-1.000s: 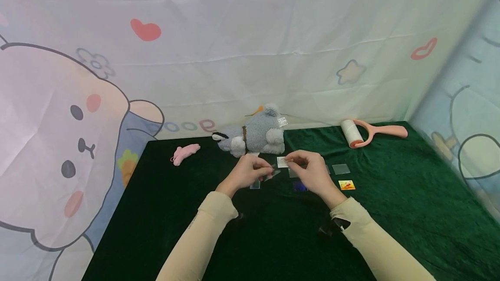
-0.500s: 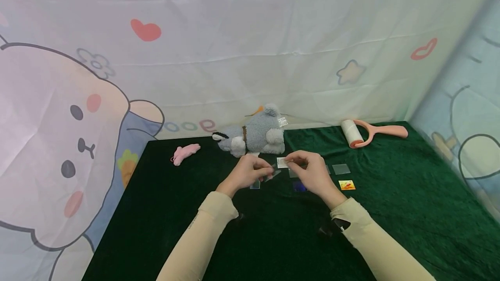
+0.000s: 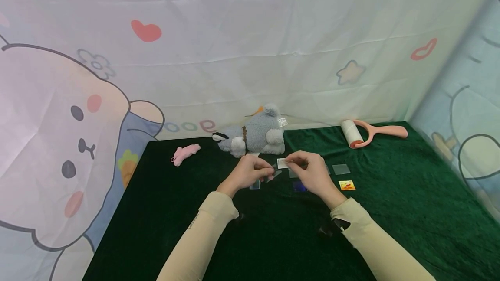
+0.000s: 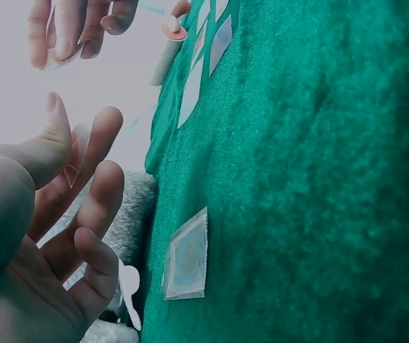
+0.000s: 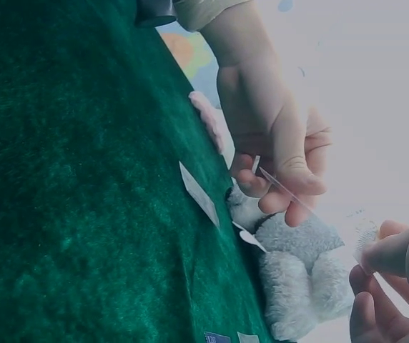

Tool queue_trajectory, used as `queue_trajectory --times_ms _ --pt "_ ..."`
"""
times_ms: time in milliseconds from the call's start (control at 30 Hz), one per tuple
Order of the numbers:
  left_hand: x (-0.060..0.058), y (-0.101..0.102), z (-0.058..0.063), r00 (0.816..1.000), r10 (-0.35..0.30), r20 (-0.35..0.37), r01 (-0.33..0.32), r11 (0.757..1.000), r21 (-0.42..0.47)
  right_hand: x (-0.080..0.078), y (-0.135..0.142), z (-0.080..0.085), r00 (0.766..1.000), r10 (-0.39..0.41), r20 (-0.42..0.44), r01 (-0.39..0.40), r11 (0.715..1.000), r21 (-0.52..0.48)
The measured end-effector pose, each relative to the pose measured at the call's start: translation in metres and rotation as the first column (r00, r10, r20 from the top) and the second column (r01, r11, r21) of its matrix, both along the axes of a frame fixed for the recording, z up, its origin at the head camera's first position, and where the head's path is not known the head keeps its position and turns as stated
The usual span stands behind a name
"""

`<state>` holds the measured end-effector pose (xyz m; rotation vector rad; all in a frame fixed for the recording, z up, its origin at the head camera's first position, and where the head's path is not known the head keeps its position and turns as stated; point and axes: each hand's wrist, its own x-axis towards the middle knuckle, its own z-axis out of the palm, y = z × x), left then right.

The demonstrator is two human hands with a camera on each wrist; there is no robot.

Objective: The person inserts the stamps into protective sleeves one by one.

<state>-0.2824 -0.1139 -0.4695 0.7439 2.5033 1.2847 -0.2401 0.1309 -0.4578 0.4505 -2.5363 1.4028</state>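
Right of the pink plush toy, your left hand pinches a thin clear plastic piece above the green cloth. Just beside it, your right hand pinches a small white printed piece; farther right lies the yellow-and-red card.

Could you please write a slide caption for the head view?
Left hand pinches a clear sheet, right hand a whitish card, a gray plush toy beyond.

The left hand shows a slight shift to the right, bringing its fingers a little nearer the white card. The clear sleeve between those fingers moves across with them by the same small amount.
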Motion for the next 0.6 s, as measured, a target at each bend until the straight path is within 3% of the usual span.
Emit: queue_trajectory --times_ms 600 --pt "0.0019 0.0038 0.0066 1.0 0.005 -0.004 -0.005 1.0 0.03 0.0021 0.0024 -0.0017 1.0 0.02 0.023 -0.02 0.999 0.032"
